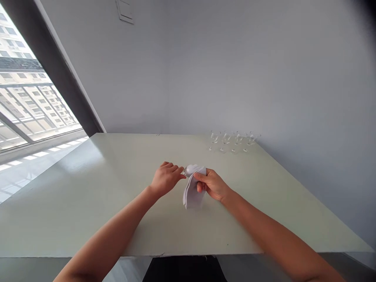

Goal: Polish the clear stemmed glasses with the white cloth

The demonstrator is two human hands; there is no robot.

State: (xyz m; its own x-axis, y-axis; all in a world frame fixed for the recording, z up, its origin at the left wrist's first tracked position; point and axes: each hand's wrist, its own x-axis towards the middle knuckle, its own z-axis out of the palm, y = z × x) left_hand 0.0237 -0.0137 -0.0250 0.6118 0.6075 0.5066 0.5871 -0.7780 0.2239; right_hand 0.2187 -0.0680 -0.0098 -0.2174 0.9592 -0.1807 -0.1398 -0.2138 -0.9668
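My right hand is closed around a white cloth and holds it firmly, with the thumb on top and the fingers under it. Inside the upper part of this cloth there is a clear glass; only a small piece of it comes out, at the left end. This wrapped part lies almost level, with its long axis going from right to left, and the glass end points to my left hand. The loose rest of the cloth hangs down from my right hand toward the near edge of the worktop. I cannot tell if it touches the surface. My left hand is not closed: the fingers are together and a little bent, and they reach to the glass end, just beside it or touching it, I cannot say which. All this is near the middle of the worktop. Near the far edge, right of the middle, four stemmed glasses stand upright in one row, well apart from my hands. They are too small for me to see what is inside them. Beyond the left side of the worktop is a window.
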